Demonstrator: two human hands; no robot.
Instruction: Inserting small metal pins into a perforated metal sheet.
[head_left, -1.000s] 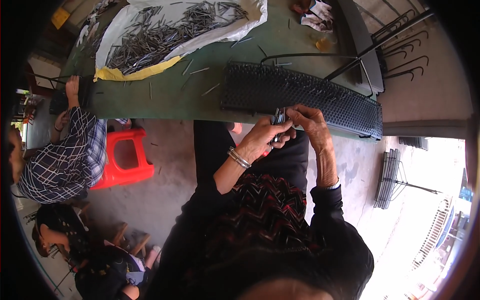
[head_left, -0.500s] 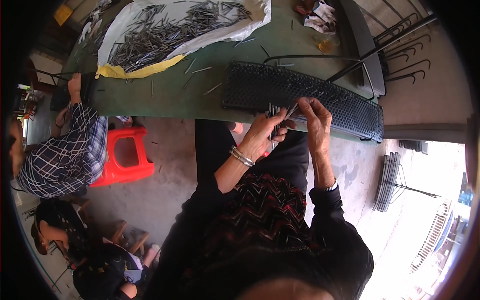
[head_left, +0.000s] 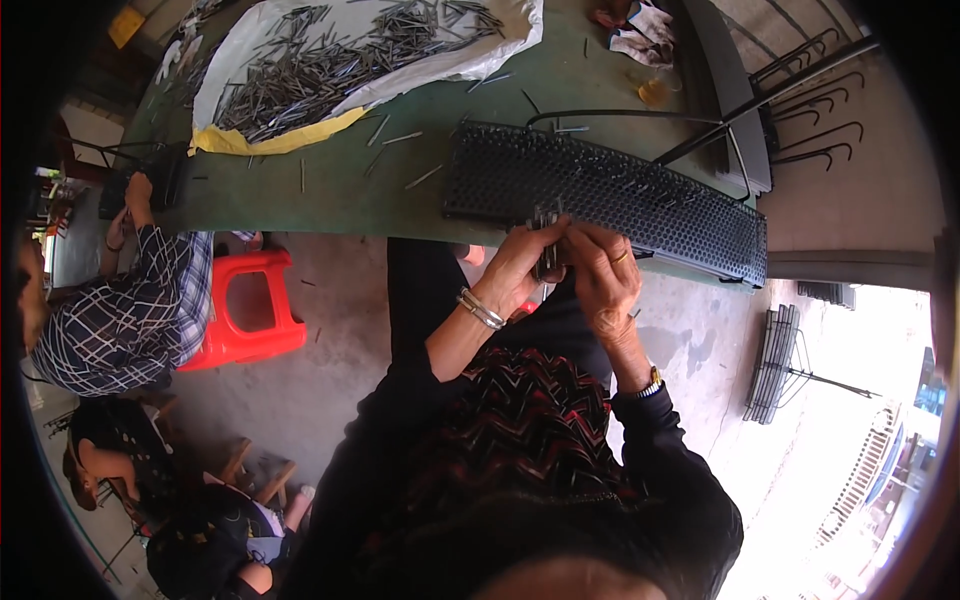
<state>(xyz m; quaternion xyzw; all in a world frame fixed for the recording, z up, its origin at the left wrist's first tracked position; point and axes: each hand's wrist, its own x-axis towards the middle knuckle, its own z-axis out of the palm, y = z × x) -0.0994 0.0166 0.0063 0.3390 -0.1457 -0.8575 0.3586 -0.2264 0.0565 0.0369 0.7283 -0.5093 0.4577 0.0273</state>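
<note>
My left hand [head_left: 520,262] is closed around a bundle of thin metal rods [head_left: 546,238] at the near edge of the table. Right beside it, my right hand [head_left: 603,272] has its fingers bent together against the bundle. What its fingertips pinch, if anything, is hidden. Just beyond both hands lies a long black perforated rack [head_left: 600,185], full of small holes. Short rod ends stick up from some holes, mostly along its far side. A black metal bar frame rises from behind the rack.
A white sack [head_left: 500,48] with a heap of dark rods [head_left: 330,75] lies on the green table [head_left: 330,200]. Gloves [head_left: 640,35] and a small amber object [head_left: 652,92] are at the far right. A red stool [head_left: 250,310] and other people are at the left.
My right hand has moved left and turned, from holding thin rods apart at the right to pressing against the bundle. My left hand stays nearly in place.
</note>
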